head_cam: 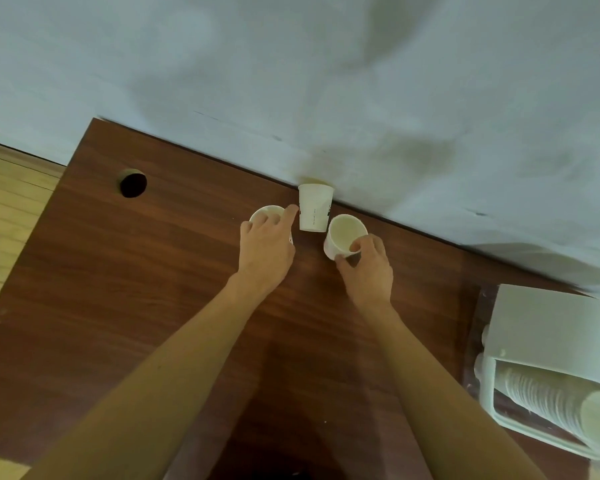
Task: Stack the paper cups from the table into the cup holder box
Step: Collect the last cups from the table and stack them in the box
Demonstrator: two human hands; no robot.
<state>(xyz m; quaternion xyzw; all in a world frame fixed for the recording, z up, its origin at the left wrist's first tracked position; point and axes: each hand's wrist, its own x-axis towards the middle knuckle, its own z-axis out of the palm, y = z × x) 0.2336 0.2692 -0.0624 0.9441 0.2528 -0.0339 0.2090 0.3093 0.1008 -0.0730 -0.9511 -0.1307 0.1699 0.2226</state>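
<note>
Three paper cups stood close together near the far edge of the brown counter (160,278), at about 12 o'clock from the person, hard against the pale wall (291,64). The middle cup (314,209) stood upright right by the wall, with faint print on its side. At its 8 o'clock sat the left cup (265,213), mostly covered by the left hand (267,247); the fingers were curled over its rim from above, and the index fingertip reached out to just touch the middle cup's side. At the middle cup's 4 o'clock, the right cup (343,233) was tilted, its open mouth turned toward the camera. The right hand (369,268) pinched its near rim, fingers over the lip and thumb under the wall.

Well apart from the cups, at about 4 o'clock on the counter, lay the white cup holder box (548,327). Its open side showed a stack of nested cups (548,396) lying sideways inside, running off the picture's right edge.

At 10 o'clock a round cable hole (133,184) was cut through the counter, and beyond the counter's left edge lay a light wooden floor (11,202).
</note>
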